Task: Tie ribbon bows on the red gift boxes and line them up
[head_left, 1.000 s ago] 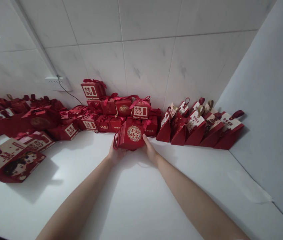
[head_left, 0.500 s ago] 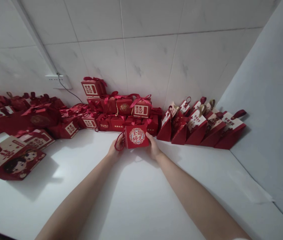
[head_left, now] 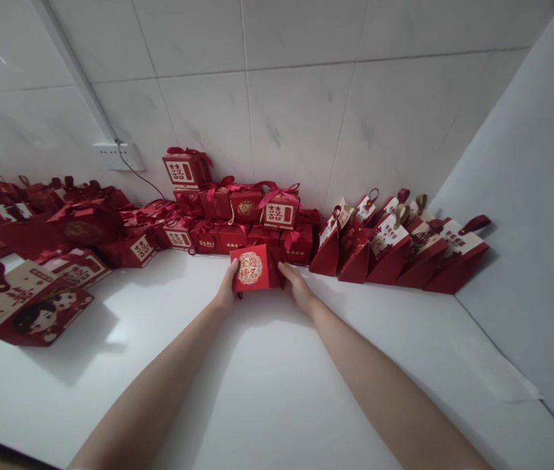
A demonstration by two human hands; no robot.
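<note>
A small red gift box (head_left: 253,269) with a round gold and white emblem on its face sits between both my hands, low over the white counter (head_left: 277,378). My left hand (head_left: 226,292) grips its left side and my right hand (head_left: 295,282) presses its right side. The box is just in front of a stacked pile of similar red ribbon-tied boxes (head_left: 237,209) against the tiled wall.
A row of red and white wedge-shaped gift bags (head_left: 404,241) lines the wall to the right. More red boxes and a flat printed bag (head_left: 27,310) lie at the left. A wall socket with a cable (head_left: 120,156) is above the pile. A grey panel (head_left: 526,228) bounds the right side.
The box has been moved away from me toward the pile and lowered, and its face has turned from upright to tilted leftward. Both hands went with it.
</note>
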